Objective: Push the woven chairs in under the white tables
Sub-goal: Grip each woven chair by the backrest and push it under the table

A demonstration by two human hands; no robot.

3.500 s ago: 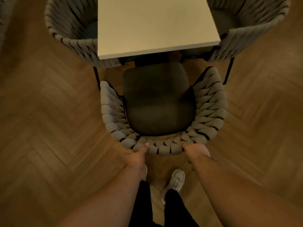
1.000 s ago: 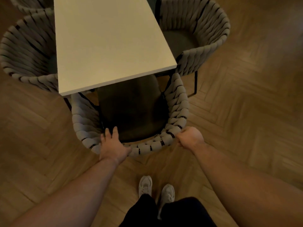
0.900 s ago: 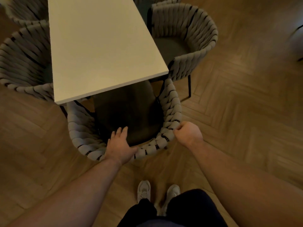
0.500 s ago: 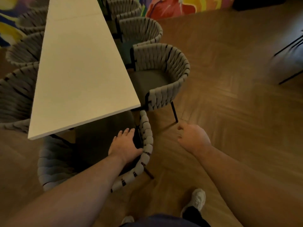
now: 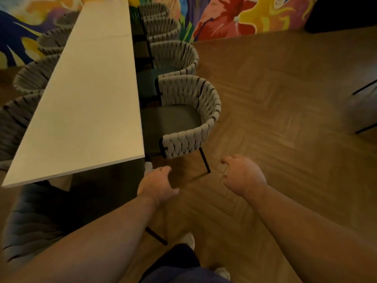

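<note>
Change: since half a second ago the left hand (image 5: 158,184) has come off the end chair (image 5: 30,221), and the view has swung toward the side row.
Left hand: fingers loosely curled, holding nothing, just beside that chair's pale arm tip.
Right hand (image 5: 242,176): relaxed, half open, empty, above the parquet floor (image 5: 285,139).
End chair: tucked under the near end of the white counter (image 5: 85,99).
Next woven chair (image 5: 189,94): ahead of both hands, seat partly under the counter's right edge, back jutting right.
Key relation: the counter runs away from the person, so this chair must go leftward; the right hand is nearer its outer back.
</note>
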